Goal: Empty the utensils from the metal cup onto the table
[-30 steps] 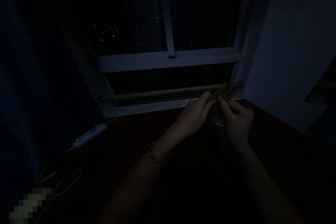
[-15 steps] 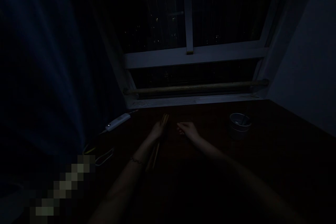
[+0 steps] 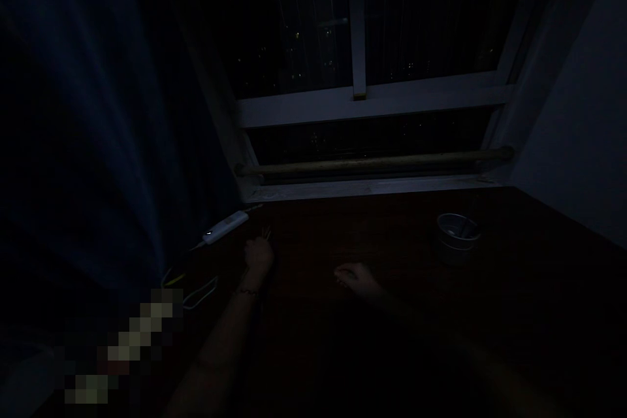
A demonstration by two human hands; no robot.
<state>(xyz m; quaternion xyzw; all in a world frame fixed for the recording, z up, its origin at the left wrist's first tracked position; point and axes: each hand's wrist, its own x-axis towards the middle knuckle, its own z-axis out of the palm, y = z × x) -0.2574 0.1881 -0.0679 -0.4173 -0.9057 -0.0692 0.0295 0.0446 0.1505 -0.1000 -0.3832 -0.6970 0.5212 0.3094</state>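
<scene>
Dimly, a dark brown wooden table (image 3: 514,287) was seen across the lower half of the frame, beneath a pale-framed window (image 3: 372,101) with a long dull-yellow rod (image 3: 377,163) laid along its sill. The left hand (image 3: 258,253) was found left of the frame's centre, just above the table. It was closed as a fist around a thin bundle of yellowish wooden sticks (image 3: 267,232), whose tips were seen poking up just above the knuckles; the rest of the bundle was lost in the dark. A thin bracelet (image 3: 247,291) was worn at that wrist.

The right hand (image 3: 355,276) was seen near the centre of the frame, lowered to the table, well apart from the left hand. Its fingers (image 3: 341,272) were loosely curled and nothing was seen held in them; whether they touched the table could not be told.

A small round pale metal bowl (image 3: 458,234) was stood on the table at the right of the frame, well apart from both hands. A slim white device with a small lit dot (image 3: 225,227) was laid near the left hand, to its upper left. Pale looped cables (image 3: 198,292) were seen at the lower left, beside a dark blue curtain (image 3: 98,144) that filled the left side of the frame.
</scene>
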